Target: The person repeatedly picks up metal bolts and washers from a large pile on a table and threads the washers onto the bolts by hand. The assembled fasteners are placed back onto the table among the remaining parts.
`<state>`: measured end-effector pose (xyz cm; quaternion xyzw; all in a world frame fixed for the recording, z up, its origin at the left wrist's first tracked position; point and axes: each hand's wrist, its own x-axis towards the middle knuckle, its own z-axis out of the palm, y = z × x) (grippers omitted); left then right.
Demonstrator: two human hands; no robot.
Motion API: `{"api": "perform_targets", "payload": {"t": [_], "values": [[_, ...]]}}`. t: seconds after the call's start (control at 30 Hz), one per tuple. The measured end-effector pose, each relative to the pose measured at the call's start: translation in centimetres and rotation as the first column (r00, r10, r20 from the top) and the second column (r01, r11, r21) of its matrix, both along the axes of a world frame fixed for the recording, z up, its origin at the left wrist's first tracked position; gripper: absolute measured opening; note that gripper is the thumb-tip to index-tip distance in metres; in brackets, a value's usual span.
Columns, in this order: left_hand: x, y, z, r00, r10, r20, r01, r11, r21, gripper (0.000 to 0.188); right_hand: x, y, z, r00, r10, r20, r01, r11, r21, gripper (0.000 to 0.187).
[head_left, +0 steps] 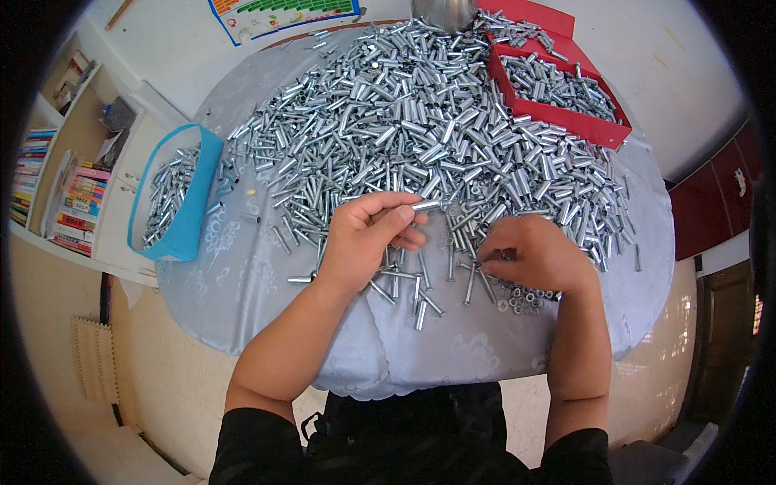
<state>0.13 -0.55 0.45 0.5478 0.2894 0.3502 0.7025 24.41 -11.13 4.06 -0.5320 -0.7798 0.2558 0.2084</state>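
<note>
My left hand (377, 234) pinches a shiny metal sleeve (426, 205) between thumb and fingers, its end pointing right, at the near edge of a big pile of metal sleeves and bolts (396, 121). Close by on the right, my right hand (533, 252) is closed, fingers curled down over loose bolts (471, 283); whatever its fingertips hold is hidden. Beside and under that hand lie small nuts and washers (521, 301). Several bolts with sleeves on them (418, 295) lie crossed on the cloth between my forearms.
The round table has a silvery patterned cloth (242, 299). On the left stands a blue box (182, 242) of metal parts. At the far right is a red box (566, 121) with more, beside a metal container (444, 12). A bookshelf (77, 178) stands left.
</note>
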Motion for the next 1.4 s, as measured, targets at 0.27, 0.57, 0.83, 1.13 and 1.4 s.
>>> {"api": "perform_targets", "payload": {"t": [0.27, 0.57, 0.83, 1.13, 1.4], "values": [[-0.4, 0.3, -0.2, 0.999, 0.043, 0.028, -0.043, 0.999, -0.004, 0.023, -2.2, 0.2, -0.6, 0.997, 0.070, -0.032, -0.071, 0.997, -0.038, 0.013], [-0.2, 0.3, -0.3, 0.999, 0.045, 0.027, -0.044, 0.999, -0.014, 0.022, 0.6, -0.4, 1.1, 0.965, -0.245, -0.092, 0.248, 0.968, 0.030, 0.012], [0.2, -0.2, -0.1, 1.000, 0.011, -0.021, -0.010, 1.000, 0.011, 0.022, 2.9, -2.4, 1.9, 0.912, -0.258, 0.320, 0.297, 0.952, -0.079, 0.014], [0.3, -0.5, -0.2, 0.999, -0.023, -0.041, 0.023, 1.000, 0.010, 0.022, 0.5, -1.8, 0.7, 0.842, -0.239, 0.484, 0.283, 0.959, -0.018, 0.016], [0.3, -1.1, -0.3, 0.994, -0.080, -0.069, 0.082, 0.996, 0.022, 0.022, 0.8, -0.9, 0.2, 0.967, -0.218, 0.128, 0.225, 0.973, -0.042, 0.012]]}}
